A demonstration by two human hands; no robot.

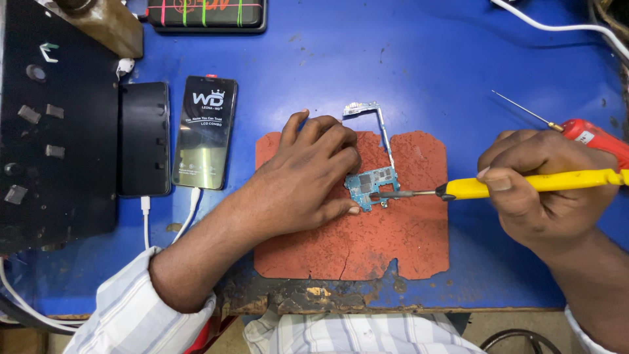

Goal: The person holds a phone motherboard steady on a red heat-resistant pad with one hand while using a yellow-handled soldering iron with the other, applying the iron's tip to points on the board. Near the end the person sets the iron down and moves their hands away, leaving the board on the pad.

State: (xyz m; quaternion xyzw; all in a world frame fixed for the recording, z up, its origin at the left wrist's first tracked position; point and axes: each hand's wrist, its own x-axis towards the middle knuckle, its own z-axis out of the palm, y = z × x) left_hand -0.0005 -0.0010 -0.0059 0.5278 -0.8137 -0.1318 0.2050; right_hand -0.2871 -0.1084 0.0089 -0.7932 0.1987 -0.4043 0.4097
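**Two hands on one small circuit board**

Your left hand (313, 172) lies knuckles up, fingers curled, their tips pressing the blue circuit board (371, 186) flat onto the red work mat (367, 242), likely so it cannot slide. Your right hand (542, 190) is closed around the yellow-handled tool (524, 185), gripped well back from the tip, which keeps your view open; its metal tip touches the board's right side. A red-handled probe (576, 130) rests behind that hand. Two phones (204, 131) lie well apart on the blue table (432, 59).
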